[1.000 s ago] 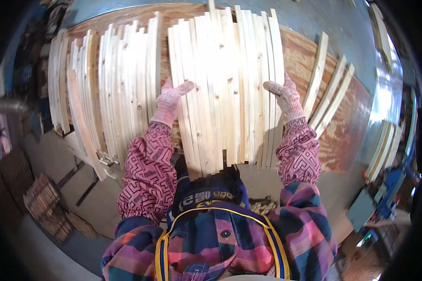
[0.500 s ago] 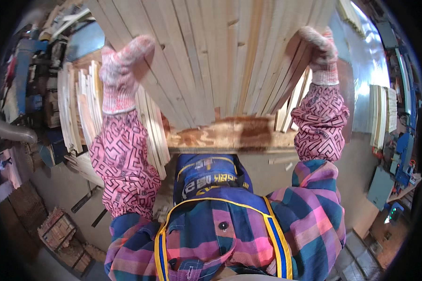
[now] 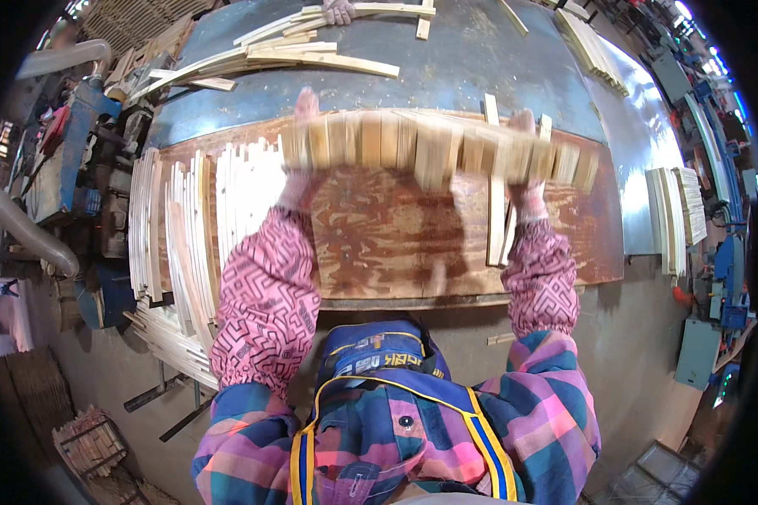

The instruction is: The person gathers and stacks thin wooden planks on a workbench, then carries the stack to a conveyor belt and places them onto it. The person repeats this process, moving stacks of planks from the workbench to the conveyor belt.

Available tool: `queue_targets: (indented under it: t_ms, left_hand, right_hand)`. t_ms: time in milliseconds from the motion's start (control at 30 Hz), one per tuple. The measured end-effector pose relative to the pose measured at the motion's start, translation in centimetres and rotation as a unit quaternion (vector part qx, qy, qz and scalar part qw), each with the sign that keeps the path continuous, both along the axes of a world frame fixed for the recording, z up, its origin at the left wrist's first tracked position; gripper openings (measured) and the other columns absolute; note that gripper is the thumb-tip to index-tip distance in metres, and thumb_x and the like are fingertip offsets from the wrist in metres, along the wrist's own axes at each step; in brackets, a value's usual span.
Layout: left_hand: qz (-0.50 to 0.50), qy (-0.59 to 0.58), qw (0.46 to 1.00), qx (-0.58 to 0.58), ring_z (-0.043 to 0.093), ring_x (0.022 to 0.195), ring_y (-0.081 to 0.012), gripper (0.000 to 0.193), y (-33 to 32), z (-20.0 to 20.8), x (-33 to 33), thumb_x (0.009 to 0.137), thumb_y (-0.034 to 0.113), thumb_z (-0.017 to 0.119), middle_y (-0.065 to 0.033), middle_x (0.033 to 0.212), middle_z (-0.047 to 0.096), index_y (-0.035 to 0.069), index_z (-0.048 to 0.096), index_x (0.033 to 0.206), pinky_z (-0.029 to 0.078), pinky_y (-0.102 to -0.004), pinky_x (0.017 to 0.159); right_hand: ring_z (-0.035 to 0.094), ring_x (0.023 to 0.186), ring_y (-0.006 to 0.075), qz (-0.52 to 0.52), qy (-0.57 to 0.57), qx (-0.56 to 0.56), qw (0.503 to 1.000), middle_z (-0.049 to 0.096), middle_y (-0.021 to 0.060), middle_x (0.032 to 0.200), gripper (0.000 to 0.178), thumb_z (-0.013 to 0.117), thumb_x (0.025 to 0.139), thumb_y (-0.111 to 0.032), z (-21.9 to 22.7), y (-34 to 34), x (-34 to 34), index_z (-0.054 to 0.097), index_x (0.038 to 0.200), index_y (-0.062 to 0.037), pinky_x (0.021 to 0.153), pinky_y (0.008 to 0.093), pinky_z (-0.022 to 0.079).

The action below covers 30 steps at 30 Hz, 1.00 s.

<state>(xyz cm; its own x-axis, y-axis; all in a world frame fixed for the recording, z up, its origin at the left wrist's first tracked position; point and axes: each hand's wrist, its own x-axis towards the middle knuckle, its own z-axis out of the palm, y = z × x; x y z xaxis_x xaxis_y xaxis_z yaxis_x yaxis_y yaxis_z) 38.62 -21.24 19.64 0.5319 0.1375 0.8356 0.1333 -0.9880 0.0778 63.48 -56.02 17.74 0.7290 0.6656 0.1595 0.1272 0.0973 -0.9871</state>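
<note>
Between my two gloved hands I hold a row of wooden strips [image 3: 383, 141] above the bench, their blurred ends facing me. My left hand [image 3: 295, 192] is closed on the row's left side, with the thumb showing above it. Near the right side, my right hand [image 3: 528, 200] grips the same row, partly hidden behind the strip ends. Below lies a brown-stained plywood board [image 3: 379, 244]. Two narrow strips [image 3: 495, 227] rest on it beside my right hand. Left of my left hand, pale strips [image 3: 244, 189] lie side by side.
Another person's gloved hand [image 3: 338, 11] is at the far side, by loose strips [image 3: 312, 57] on a grey metal table [image 3: 455, 71]. Bundled strips [image 3: 667, 215] stand at the right edge. Blue machinery [image 3: 76, 160] and a grey hose [image 3: 29, 231] are at the left.
The row of strips has swung from showing its long faces to showing its ends. It now sits lower in view, uncovering the plywood and the far table. Both hands still hold it.
</note>
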Motion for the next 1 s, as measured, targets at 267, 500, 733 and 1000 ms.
queue_targets:
  t_ms: [267,500,733,1000]
  left_hand:
    - [0.125,0.504,0.854,-0.045,0.038,0.137,-0.0235,0.056,-8.9,-24.4,-16.6,0.102,0.031,0.035,-0.0132,0.149,0.039,0.003,0.027,0.15,0.027,-0.0395,0.118]
    - [0.088,0.679,0.596,-0.419,0.051,0.128,-0.0325,0.052,-8.8,-11.5,-12.2,0.093,0.031,0.049,-0.0214,0.139,0.051,0.0,0.048,0.135,0.047,-0.0401,0.101]
    - [0.048,0.352,0.657,-0.665,0.056,0.122,-0.0274,0.051,-9.8,-19.4,-13.1,0.101,0.034,0.036,-0.0151,0.132,0.059,-0.001,0.049,0.135,0.043,-0.0353,0.103]
    - [0.079,0.469,0.703,-0.529,0.056,0.122,-0.0358,0.087,-16.1,-16.0,-12.3,0.085,0.061,0.056,-0.0261,0.125,0.06,0.009,0.029,0.15,0.045,-0.0395,0.102]
  right_hand:
    - [0.022,0.146,0.0274,0.057,-0.557,-0.563,0.608,0.023,0.0144,0.159,0.067,0.041,0.099,-0.032,-16.0,-11.9,-14.1,0.016,0.154,-0.0054,0.121,0.0397,0.014]
    - [0.046,0.132,0.0245,0.003,-0.122,-0.74,0.662,0.054,0.0177,0.136,0.055,0.042,0.098,-0.04,-11.3,-8.3,-15.3,0.045,0.142,-0.0076,0.112,0.0374,0.034]
    - [0.052,0.126,0.0329,-0.121,-0.09,-0.604,0.782,0.059,0.0165,0.133,0.059,0.042,0.098,-0.052,-13.2,-9.5,-18.4,0.053,0.136,-0.0084,0.106,0.0408,0.041]
    - [0.048,0.132,0.0329,-0.119,-0.095,-0.658,0.738,0.053,0.0199,0.139,0.064,0.046,0.096,-0.053,-11.8,-12.7,-15.8,0.048,0.141,-0.0074,0.109,0.0404,0.038]
